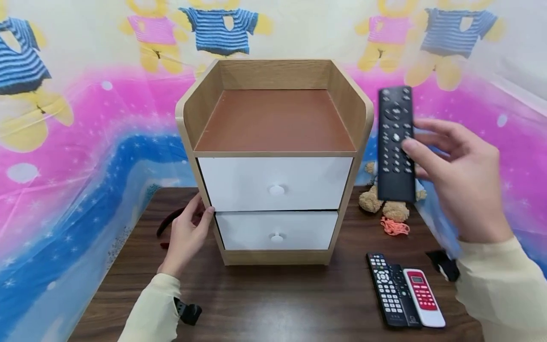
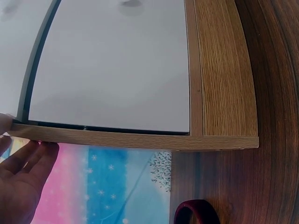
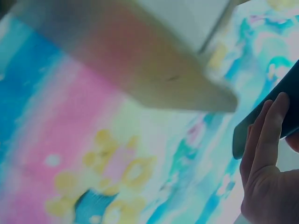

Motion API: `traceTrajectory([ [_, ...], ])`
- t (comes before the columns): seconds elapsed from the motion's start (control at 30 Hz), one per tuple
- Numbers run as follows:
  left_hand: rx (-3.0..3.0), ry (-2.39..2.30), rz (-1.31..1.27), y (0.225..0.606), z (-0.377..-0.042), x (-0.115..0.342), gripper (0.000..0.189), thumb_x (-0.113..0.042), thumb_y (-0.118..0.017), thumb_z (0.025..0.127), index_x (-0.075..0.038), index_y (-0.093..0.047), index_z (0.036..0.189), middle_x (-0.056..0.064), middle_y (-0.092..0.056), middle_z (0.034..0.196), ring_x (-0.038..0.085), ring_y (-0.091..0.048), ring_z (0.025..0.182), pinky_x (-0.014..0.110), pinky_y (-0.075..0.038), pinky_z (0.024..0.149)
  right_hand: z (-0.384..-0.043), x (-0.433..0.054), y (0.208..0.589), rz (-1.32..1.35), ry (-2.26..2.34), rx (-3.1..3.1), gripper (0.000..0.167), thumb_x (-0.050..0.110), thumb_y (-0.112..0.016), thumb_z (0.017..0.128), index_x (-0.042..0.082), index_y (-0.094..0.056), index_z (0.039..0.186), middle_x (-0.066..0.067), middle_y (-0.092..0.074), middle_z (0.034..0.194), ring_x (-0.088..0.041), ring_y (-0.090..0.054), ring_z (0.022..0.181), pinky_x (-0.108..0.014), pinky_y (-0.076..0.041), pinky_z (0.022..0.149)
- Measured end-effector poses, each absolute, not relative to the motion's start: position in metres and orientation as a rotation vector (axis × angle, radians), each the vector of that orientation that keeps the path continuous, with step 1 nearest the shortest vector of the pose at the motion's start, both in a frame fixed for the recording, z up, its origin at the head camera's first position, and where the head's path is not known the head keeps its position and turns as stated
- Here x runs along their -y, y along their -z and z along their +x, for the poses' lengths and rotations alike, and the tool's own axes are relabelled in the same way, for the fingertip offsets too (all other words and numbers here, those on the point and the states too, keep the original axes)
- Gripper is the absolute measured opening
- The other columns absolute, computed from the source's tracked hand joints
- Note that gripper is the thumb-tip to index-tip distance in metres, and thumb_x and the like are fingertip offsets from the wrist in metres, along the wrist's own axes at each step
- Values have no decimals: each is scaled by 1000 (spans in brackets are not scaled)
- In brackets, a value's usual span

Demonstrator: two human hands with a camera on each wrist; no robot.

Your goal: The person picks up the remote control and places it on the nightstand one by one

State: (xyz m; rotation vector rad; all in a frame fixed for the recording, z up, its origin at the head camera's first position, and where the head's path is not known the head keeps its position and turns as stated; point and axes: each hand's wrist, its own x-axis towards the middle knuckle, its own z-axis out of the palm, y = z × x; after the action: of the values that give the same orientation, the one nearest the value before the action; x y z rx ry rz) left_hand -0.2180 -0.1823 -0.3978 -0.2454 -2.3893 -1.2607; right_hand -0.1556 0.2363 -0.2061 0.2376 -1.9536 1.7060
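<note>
A small wooden cabinet [image 1: 277, 259] with two white drawers stands on the table, both drawers closed. My left hand [image 1: 188, 235] holds its left edge, thumb at the front and fingers along the side; the left wrist view shows this hand [image 2: 21, 179] against the side panel. Raised to the right of the cabinet, my right hand [image 1: 463, 175] grips a black remote control [image 1: 395, 175], upright with its buttons toward the head camera. The thumb lies on the front of the remote. In the right wrist view, fingers [image 3: 268, 135] lie along the dark remote.
Two black remotes [image 1: 386, 294] and a white remote with a red keypad [image 1: 433, 311] lie side by side at the front right. A teddy bear [image 1: 371, 199] sits behind the raised remote, near coral yarn [image 1: 395, 227]. A dark red band [image 2: 198, 212] lies left of the cabinet.
</note>
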Motion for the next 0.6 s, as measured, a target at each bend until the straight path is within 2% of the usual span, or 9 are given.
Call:
traceTrajectory([
  [0.17,2387,1267,-244,397,-218,182,50,-23,-56,103,-5,-45,148,17,-66,114,26,-63,98,10,-45,73,-180,-193,177,293,-1845,1988,42,14,-81,84,3,-68,122,-10,-72,103,-19,-71,85,-28,-58,64],
  [0.33,2391,1254,-241,397,-218,181,50,-23,-56,103,-5,-45,148,17,-66,112,24,-63,95,13,-46,72,-213,-153,165,260,-1981,2129,43,11,-74,90,1,-61,129,-17,-65,117,-26,-69,96,-32,-59,75],
  [0.43,2385,1249,-245,397,-217,181,49,-22,-56,103,-5,-46,147,16,-66,110,23,-62,93,14,-47,71,-236,-129,162,199,-2052,2197,42,7,-69,92,1,-59,132,-17,-62,124,-26,-68,98,-32,-58,79],
  [0.6,2381,1248,-240,396,-217,182,49,-24,-56,103,-5,-46,147,16,-66,109,22,-63,94,13,-46,72,-266,-89,161,132,-2155,2275,41,5,-68,92,2,-59,132,-14,-63,124,-25,-69,95,-31,-58,80],
])
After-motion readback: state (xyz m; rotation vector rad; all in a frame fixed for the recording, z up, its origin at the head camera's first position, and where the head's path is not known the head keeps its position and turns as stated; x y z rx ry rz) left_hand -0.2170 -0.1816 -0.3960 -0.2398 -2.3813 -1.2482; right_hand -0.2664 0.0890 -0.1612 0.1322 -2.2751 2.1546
